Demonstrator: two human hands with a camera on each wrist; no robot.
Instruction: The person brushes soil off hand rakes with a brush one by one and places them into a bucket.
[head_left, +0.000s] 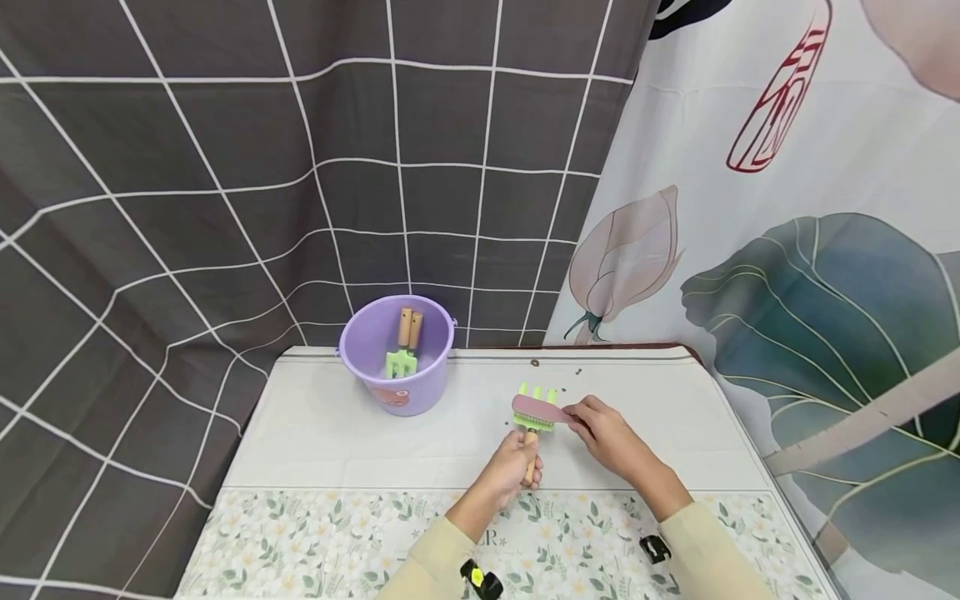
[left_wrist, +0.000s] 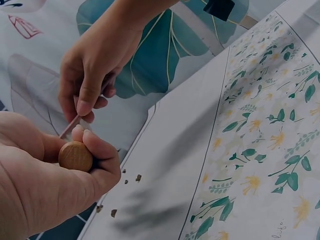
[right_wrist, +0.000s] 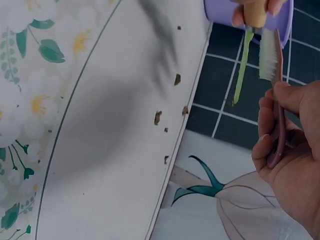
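Note:
My left hand (head_left: 512, 465) grips the wooden handle of a small green garden rake (head_left: 553, 394), its tines pointing away from me. In the left wrist view the round handle end (left_wrist: 76, 156) shows between thumb and fingers. My right hand (head_left: 609, 437) holds a pink brush (head_left: 536, 408) with white bristles (right_wrist: 267, 56) by its handle. From the head view, the brush lies across the rake's head. The right wrist view has the bristles facing the rake's green metal (right_wrist: 243, 67) with a narrow gap. Both tools are held above the table.
A purple bucket (head_left: 423, 398) stands at the table's back left, holding a green hand fork (head_left: 401, 364) and another wooden-handled tool. Several brown crumbs (right_wrist: 158, 118) lie on the white tablecloth (head_left: 315, 433). A dark grid curtain (head_left: 247, 167) and a printed white curtain (head_left: 675, 125) hang behind.

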